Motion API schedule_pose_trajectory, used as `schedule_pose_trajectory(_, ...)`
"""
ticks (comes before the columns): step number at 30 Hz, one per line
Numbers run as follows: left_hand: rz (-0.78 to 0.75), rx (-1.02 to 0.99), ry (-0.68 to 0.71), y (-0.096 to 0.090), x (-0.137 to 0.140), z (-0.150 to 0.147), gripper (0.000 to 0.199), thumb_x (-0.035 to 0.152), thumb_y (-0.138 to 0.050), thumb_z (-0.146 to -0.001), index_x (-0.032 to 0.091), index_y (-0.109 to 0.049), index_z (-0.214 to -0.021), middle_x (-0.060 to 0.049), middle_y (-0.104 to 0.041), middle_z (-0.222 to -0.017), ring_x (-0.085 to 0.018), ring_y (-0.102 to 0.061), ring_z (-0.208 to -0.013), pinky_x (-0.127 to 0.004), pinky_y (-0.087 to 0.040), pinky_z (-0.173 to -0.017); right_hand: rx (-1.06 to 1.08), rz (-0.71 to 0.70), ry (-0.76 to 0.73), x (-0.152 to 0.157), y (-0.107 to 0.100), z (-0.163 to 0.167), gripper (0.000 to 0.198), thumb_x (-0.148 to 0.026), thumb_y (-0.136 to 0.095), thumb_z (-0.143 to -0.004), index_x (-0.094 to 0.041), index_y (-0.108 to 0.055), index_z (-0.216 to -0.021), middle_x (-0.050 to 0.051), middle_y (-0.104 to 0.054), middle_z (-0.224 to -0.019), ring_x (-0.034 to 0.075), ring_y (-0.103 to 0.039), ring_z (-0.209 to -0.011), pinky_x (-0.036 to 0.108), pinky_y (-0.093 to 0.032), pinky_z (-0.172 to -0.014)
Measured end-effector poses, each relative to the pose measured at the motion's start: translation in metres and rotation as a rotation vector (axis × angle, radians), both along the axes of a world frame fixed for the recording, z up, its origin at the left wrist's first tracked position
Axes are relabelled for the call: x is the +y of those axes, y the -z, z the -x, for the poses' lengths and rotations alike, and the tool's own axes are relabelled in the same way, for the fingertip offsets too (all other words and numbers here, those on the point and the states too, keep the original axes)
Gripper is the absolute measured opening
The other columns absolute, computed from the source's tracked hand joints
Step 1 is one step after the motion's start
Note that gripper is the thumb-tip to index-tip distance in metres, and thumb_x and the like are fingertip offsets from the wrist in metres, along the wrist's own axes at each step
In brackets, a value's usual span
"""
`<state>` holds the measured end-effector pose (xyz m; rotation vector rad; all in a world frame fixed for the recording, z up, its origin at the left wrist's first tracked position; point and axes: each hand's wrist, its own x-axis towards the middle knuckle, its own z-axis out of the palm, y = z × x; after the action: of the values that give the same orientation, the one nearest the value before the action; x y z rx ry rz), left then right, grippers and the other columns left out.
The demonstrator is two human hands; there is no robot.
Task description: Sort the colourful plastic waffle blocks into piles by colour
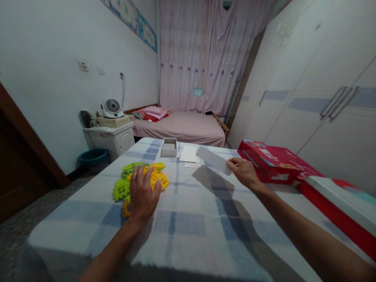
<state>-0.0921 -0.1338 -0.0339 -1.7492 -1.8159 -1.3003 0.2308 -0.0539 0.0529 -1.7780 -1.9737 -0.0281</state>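
Observation:
My left hand lies with fingers stretched out over a heap of gear-shaped plastic pieces, some yellow and some green. It covers part of the heap. My right hand pinches one end of a thin white card, held tilted above the table so that a shadow falls below it. Just left of that card, a white sheet lies flat, with a small printed slip at its near edge. A shallow grey box, open at the top, stands near the far edge.
Red boxes occupy the table's right side, and a white-and-red box lies nearer. A checked cloth covers the table. Beyond are a bed, a cabinet with a fan, a teal bin and wardrobes.

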Motion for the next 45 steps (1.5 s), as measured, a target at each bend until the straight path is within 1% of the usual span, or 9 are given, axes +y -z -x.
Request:
schedule_pose_trajectory(5,0.1,0.072,0.325,-0.014,0.008,-0.072,0.036,0.025,-0.049,-0.083,0.018,-0.057,-0.118,-0.012,-0.045,-0.14,-0.031,-0.027,-0.139,-0.053,-0.029,-0.112,0.038,0.043,0.05,0.015,0.026,-0.007,0.03,-0.018,-0.05,-0.078,-0.019,-0.072,-0.098,0.004,-0.072,-0.091,0.016,-0.064,-0.081,0.022,-0.042,-0.071)
schedule_pose_trajectory(11,0.238,0.024,0.479,0.02,0.049,-0.132,0.032,0.015,-0.054,-0.077,0.016,-0.062,-0.108,-0.015,-0.051,-0.133,-0.032,-0.036,-0.135,-0.054,-0.036,-0.108,-0.077,0.042,0.156,0.051,0.042,0.026,0.026,-0.017,-0.047,-0.084,-0.016,-0.07,-0.096,0.011,-0.069,-0.098,0.019,-0.064,-0.091,0.025,-0.043,-0.077)
schedule_pose_trajectory(17,0.225,0.072,0.498,0.052,0.058,-0.127,0.032,0.009,-0.051,-0.076,0.013,-0.064,-0.105,-0.016,-0.054,-0.13,-0.033,-0.038,-0.133,-0.055,-0.038,-0.107,-0.02,0.081,0.169,0.094,0.054,0.059,0.027,-0.011,-0.044,-0.087,-0.013,-0.068,-0.099,0.015,-0.066,-0.104,0.022,-0.065,-0.095,0.028,-0.046,-0.08)
schedule_pose_trajectory(24,0.273,0.034,0.501,0.049,0.059,-0.119,0.03,0.013,-0.05,-0.078,0.016,-0.065,-0.104,-0.016,-0.057,-0.127,-0.033,-0.043,-0.13,-0.056,-0.038,-0.107,0.131,0.06,0.032,0.121,0.058,0.09,0.031,-0.013,-0.046,-0.087,-0.011,-0.062,-0.113,0.016,-0.063,-0.113,0.022,-0.061,-0.105,0.03,-0.044,-0.09)
schedule_pose_trajectory(29,0.285,0.012,0.503,0.048,0.061,-0.118,0.029,0.015,-0.051,-0.077,0.017,-0.066,-0.102,-0.013,-0.057,-0.126,-0.031,-0.044,-0.129,-0.054,-0.037,-0.108,0.218,0.021,-0.118,0.109,0.07,0.095,0.036,-0.013,-0.049,-0.082,-0.012,-0.06,-0.117,0.013,-0.055,-0.126,0.017,-0.056,-0.11,0.027,-0.041,-0.097)
schedule_pose_trajectory(33,0.296,0.046,0.509,0.048,0.062,-0.114,0.029,0.018,-0.048,-0.079,0.014,-0.067,-0.102,-0.015,-0.058,-0.125,-0.031,-0.045,-0.128,-0.051,-0.037,-0.109,0.245,0.008,-0.183,0.081,0.084,0.068,0.036,-0.009,-0.049,-0.079,-0.014,-0.062,-0.113,0.01,-0.058,-0.12,0.016,-0.055,-0.107,0.027,-0.043,-0.096)
schedule_pose_trajectory(37,0.304,0.063,0.533,0.051,0.066,-0.11,0.031,0.025,-0.046,-0.082,0.014,-0.067,-0.101,-0.014,-0.059,-0.124,-0.031,-0.047,-0.125,-0.05,-0.037,-0.108,0.323,-0.019,-0.182,0.049,0.093,0.012,0.038,-0.01,-0.05,-0.077,-0.015,-0.06,-0.113,0.01,-0.055,-0.124,0.014,-0.059,-0.09,0.031,-0.049,-0.087)
schedule_pose_trajectory(41,0.311,0.052,0.551,0.055,0.07,-0.106,0.031,0.031,-0.046,-0.081,0.016,-0.068,-0.097,-0.013,-0.06,-0.122,-0.029,-0.05,-0.122,-0.049,-0.039,-0.106,0.295,-0.159,-0.048,0.009,0.095,-0.07,0.038,-0.014,-0.05,-0.077,-0.017,-0.06,-0.113,0.011,-0.055,-0.122,0.019,-0.056,-0.103,0.039,-0.047,-0.092)
schedule_pose_trajectory(45,0.336,0.046,0.546,0.053,0.073,-0.104,0.033,0.036,-0.045,-0.08,0.018,-0.068,-0.095,-0.012,-0.062,-0.12,-0.029,-0.053,-0.119,-0.049,-0.041,-0.104,0.011,-0.364,0.226,-0.057,0.082,-0.156,0.04,-0.017,-0.049,-0.08,-0.015,-0.057,-0.119,0.015,-0.055,-0.126,0.026,-0.048,-0.12,0.048,-0.038,-0.101)
